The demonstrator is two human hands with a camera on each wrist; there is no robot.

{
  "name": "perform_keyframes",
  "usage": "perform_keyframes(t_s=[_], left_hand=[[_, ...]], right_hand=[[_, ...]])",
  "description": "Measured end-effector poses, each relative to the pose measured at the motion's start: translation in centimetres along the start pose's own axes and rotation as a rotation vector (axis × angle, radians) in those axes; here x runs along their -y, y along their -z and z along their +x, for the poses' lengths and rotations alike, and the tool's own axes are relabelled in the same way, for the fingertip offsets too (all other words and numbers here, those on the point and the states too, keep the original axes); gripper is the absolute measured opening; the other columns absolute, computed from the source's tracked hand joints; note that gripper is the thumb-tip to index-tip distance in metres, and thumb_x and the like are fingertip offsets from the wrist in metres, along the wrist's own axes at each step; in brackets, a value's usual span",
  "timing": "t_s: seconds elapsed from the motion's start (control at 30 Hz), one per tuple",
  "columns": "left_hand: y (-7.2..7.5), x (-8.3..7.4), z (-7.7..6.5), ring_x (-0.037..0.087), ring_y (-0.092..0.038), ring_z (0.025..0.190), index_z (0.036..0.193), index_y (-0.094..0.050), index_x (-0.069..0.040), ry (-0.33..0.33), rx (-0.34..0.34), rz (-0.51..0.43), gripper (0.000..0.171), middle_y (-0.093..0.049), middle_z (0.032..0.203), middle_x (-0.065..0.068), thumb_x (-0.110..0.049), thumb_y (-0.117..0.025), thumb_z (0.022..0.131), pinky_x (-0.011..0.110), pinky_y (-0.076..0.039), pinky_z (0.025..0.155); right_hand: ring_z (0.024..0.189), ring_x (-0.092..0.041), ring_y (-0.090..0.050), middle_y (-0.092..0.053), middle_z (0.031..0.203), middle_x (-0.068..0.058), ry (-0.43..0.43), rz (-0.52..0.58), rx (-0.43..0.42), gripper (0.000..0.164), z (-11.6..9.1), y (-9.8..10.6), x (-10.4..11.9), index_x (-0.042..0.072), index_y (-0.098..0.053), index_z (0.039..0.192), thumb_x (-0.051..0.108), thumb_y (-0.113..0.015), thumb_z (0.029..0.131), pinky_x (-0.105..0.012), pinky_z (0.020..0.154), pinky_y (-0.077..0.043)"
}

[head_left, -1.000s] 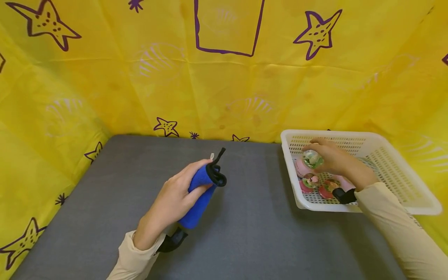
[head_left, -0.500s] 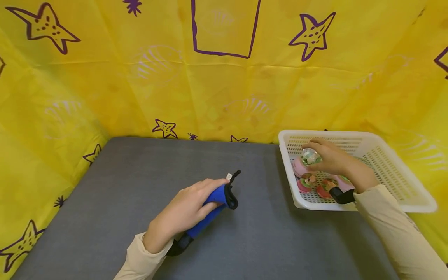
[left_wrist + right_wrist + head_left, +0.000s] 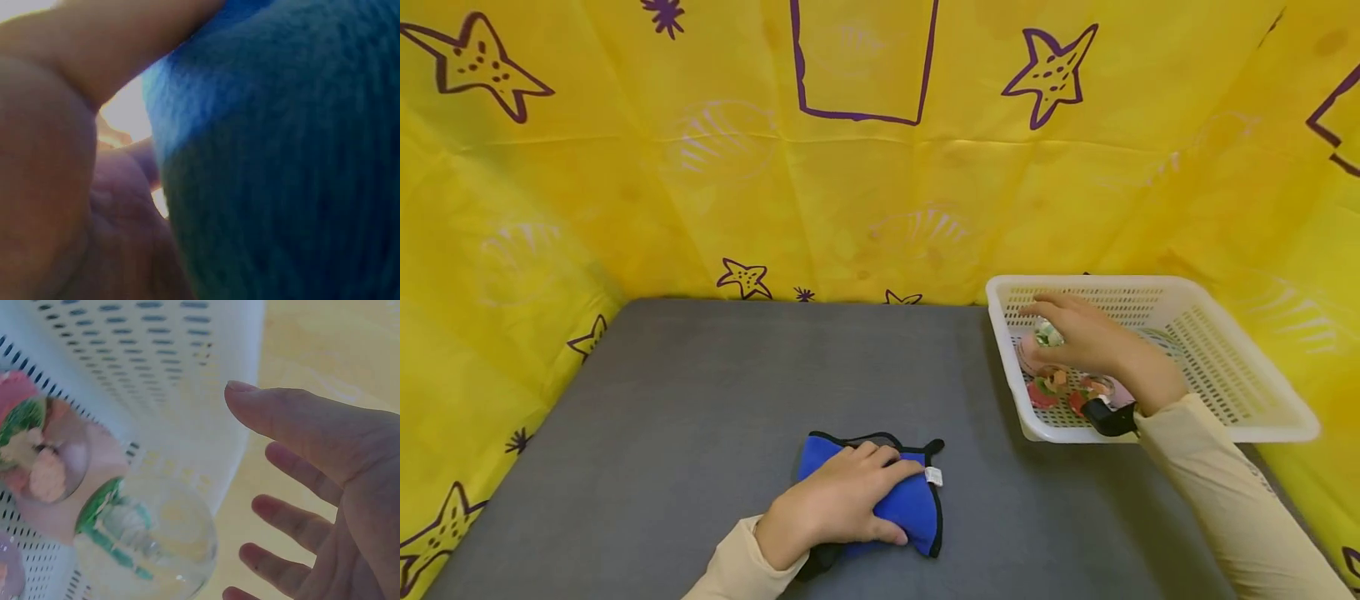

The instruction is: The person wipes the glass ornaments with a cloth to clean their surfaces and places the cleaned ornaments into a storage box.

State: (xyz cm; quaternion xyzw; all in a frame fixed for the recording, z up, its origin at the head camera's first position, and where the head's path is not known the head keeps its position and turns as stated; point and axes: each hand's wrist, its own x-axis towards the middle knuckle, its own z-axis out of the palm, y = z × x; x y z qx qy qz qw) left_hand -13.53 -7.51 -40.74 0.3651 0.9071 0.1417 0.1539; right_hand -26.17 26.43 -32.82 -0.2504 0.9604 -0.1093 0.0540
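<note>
A blue fleecy cloth (image 3: 910, 512) with black edging, a white tag and a short black cord lies at the near middle of the table. My left hand (image 3: 850, 496) grips it from above, fingers bent over the fabric and thumb on its near side. In the left wrist view the blue fabric (image 3: 275, 162) bulges close beside the palm. My right hand (image 3: 1086, 337) reaches into the white basket over a snow globe (image 3: 1047, 333) with a pink base. Its fingers are spread, and in the right wrist view they stand apart from the clear dome (image 3: 162, 537).
The white perforated basket (image 3: 1262, 358) stands at the right of the grey table (image 3: 700, 400). Several smaller snow globes (image 3: 1043, 392) with pink or red bases sit inside it. A yellow curtain (image 3: 850, 208) with starfish drawings hangs behind the table.
My left hand has moved right and nearer, bringing the blue cloth from a held-up roll down to lie spread on the table. The right hand stays over the snow globe; the view shifts slightly.
</note>
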Motion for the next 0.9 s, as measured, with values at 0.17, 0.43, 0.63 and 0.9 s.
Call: perform_keyframes(t_s=[0.17,0.43,0.63,0.9], left_hand=[[-0.2,0.3,0.0,0.017,-0.055,0.120,0.143,-0.050,-0.027,0.004,-0.024,-0.001,0.072,-0.059,0.129,-0.003,-0.057,-0.074,0.082,0.039,-0.045,0.104],[0.4,1.0,0.1,0.016,-0.058,0.113,0.141,-0.054,-0.023,-0.019,-0.104,-0.062,0.060,-0.062,0.129,-0.003,-0.054,-0.065,0.091,0.036,-0.048,0.098],[1.8,1.9,0.3,0.018,-0.060,0.113,0.139,-0.056,-0.021,-0.017,-0.229,-0.084,0.050,-0.063,0.128,0.000,-0.045,-0.062,0.096,0.041,-0.050,0.096],[4.8,5.1,2.0,0.026,-0.059,0.124,0.135,-0.060,-0.015,0.008,-0.520,-0.036,0.044,-0.063,0.132,0.005,-0.035,-0.065,0.096,0.048,-0.046,0.105]], right_hand=[[0.138,-0.050,-0.034,-0.040,0.151,-0.026,0.038,-0.004,-0.047,0.054,0.9,-0.2,0.9,0.003,-0.051,0.141,0.016,-0.066,0.091,-0.066,0.111,-0.027],[0.140,-0.050,-0.031,-0.038,0.153,-0.024,0.062,0.005,-0.073,0.064,2.3,-0.9,1.8,0.004,-0.047,0.144,0.021,-0.075,0.088,-0.066,0.112,-0.025],[0.141,-0.049,-0.031,-0.034,0.155,-0.025,0.054,0.008,-0.122,0.073,3.1,-1.4,2.7,0.004,-0.039,0.149,0.030,-0.074,0.090,-0.065,0.113,-0.026],[0.148,-0.052,-0.012,-0.019,0.162,-0.024,-0.046,0.040,-0.171,0.086,5.0,-1.9,4.0,0.008,-0.024,0.157,0.046,-0.067,0.092,-0.065,0.118,-0.013]])
